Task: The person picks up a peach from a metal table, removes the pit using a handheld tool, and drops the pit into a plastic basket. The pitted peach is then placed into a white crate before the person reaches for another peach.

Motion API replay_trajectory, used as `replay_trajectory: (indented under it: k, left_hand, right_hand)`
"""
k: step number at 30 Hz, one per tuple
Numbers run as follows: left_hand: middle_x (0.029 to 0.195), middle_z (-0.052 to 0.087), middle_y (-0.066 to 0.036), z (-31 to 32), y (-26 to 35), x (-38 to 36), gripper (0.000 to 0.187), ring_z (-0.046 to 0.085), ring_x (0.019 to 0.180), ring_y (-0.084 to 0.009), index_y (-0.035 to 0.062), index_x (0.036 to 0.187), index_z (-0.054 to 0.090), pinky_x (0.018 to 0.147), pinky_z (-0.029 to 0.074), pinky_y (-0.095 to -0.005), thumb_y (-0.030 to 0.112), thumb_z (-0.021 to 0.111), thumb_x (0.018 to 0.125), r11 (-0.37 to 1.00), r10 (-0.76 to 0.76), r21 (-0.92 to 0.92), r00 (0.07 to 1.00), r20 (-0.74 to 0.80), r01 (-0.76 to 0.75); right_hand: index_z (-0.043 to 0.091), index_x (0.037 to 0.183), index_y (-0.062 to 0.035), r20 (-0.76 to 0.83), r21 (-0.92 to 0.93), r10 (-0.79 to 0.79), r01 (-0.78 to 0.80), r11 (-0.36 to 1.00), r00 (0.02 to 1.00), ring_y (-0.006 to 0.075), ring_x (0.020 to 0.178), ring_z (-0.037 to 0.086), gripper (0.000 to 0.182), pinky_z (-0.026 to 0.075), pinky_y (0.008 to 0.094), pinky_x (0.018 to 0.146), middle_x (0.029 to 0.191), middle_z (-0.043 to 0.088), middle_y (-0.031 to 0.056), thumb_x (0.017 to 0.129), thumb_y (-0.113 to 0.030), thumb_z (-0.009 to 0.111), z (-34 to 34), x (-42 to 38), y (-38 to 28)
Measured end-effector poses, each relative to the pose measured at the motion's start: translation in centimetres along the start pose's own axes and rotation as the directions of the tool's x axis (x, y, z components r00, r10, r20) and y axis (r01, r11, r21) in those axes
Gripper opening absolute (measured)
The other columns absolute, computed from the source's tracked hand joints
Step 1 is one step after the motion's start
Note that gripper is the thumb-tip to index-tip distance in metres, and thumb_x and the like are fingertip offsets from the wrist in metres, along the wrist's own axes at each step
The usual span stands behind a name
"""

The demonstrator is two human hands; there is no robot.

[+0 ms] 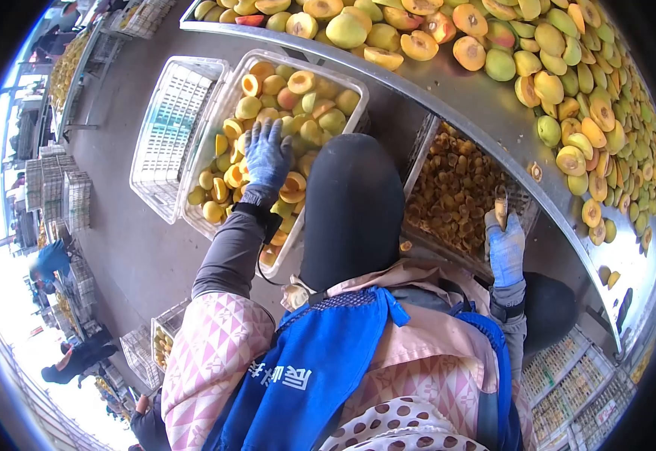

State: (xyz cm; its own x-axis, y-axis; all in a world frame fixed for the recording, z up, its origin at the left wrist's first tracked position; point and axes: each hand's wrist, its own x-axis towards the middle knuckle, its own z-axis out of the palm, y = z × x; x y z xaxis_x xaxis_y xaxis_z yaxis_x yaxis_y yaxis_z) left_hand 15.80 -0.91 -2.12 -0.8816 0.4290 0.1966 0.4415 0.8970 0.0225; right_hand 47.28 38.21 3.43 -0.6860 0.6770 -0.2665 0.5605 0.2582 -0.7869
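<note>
My left hand, in a blue-grey glove, lies with its fingers spread on the halved fruit in a white plastic crate. My right hand, gloved too, is closed around a small tool with a wooden-looking part sticking up past the fingers. It is over the right side of a crate full of brown pits and scraps. A metal table curves beyond both hands, bearing a heap of yellow-green and orange halved fruit.
An empty white crate stands left of the fruit crate. My knees jut up between the crates and at right. More crates stand at lower right. People and stacked crates are at the far left.
</note>
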Motion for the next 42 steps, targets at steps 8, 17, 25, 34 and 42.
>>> replay_trajectory:
  k: [8, 17, 25, 34, 42]
  left_hand:
    - [0.139, 0.052, -0.017, 0.5, -0.7, 1.7, 0.042, 0.041, 0.134, -0.0357, 0.0131, 0.128, 0.059, 0.116, 0.02, -0.0494, 0.035, 0.049, 0.094, 0.99, -0.142, -0.024, 0.99, 0.003, 0.142]
    - [0.14, 0.049, -0.018, 1.5, 0.2, -1.7, 0.045, 0.039, 0.135, -0.0355, 0.0073, 0.13, 0.056, 0.117, 0.02, -0.0481, 0.032, 0.051, 0.092, 0.995, -0.096, 0.017, 0.995, -0.004, 0.096]
    - [0.137, 0.051, -0.016, 1.5, 0.7, 0.2, 0.048, 0.041, 0.133, -0.0293, 0.0084, 0.127, 0.059, 0.118, 0.017, -0.0456, 0.039, 0.058, 0.089, 0.966, -0.223, -0.131, 0.975, 0.021, 0.224]
    - [0.106, 0.07, -0.014, -1.9, -7.5, -2.0, 0.041, 0.067, 0.092, -0.0222, -0.0053, 0.114, 0.065, 0.085, 0.053, -0.0322, 0.031, 0.052, 0.1, -0.007, -0.551, -0.947, 0.789, 0.273, 0.322]
    - [0.102, 0.069, -0.011, -11.3, -0.2, 4.1, 0.027, 0.067, 0.087, -0.0218, -0.0035, 0.117, 0.064, 0.082, 0.056, -0.0324, 0.013, 0.058, 0.096, 0.03, -0.263, -0.979, 0.946, 0.188, 0.203]
  right_hand:
    - [0.054, 0.098, -0.0081, 0.024, -0.017, 0.024, -0.024, 1.0, 0.999, 0.0055, 0.041, 0.043, 0.02, 0.034, 0.0227, 0.037, 0.058, 0.047, -0.0035, 0.093, -0.023, 0.066, -0.5, -0.1, -1.1]
    - [0.053, 0.099, -0.0082, 0.049, 0.141, 0.126, -0.132, 0.981, 0.991, 0.006, 0.04, 0.043, 0.02, 0.035, 0.0228, 0.035, 0.058, 0.047, -0.0032, 0.094, -0.024, 0.065, -0.9, -0.9, -2.6]
    - [0.054, 0.099, -0.008, 0.053, 0.156, 0.024, -0.032, 0.987, 0.998, 0.0061, 0.04, 0.044, 0.021, 0.035, 0.0227, 0.035, 0.057, 0.047, -0.0032, 0.095, -0.025, 0.065, -2.5, -2.3, -2.3]
    - [0.056, 0.094, -0.0068, 0.084, 0.308, 0.106, -0.127, 0.943, 0.991, 0.0056, 0.045, 0.044, 0.018, 0.035, 0.0244, 0.04, 0.059, 0.048, -0.0039, 0.093, -0.022, 0.066, -4.8, -4.3, -4.0]
    - [0.062, 0.104, -0.002, -0.039, 0.089, -0.183, 0.186, 0.979, 0.982, 0.0377, 0.078, 0.064, 0.03, 0.049, 0.0426, 0.068, 0.084, 0.066, 0.0208, 0.091, -0.028, 0.067, -5.1, -4.8, -4.0]
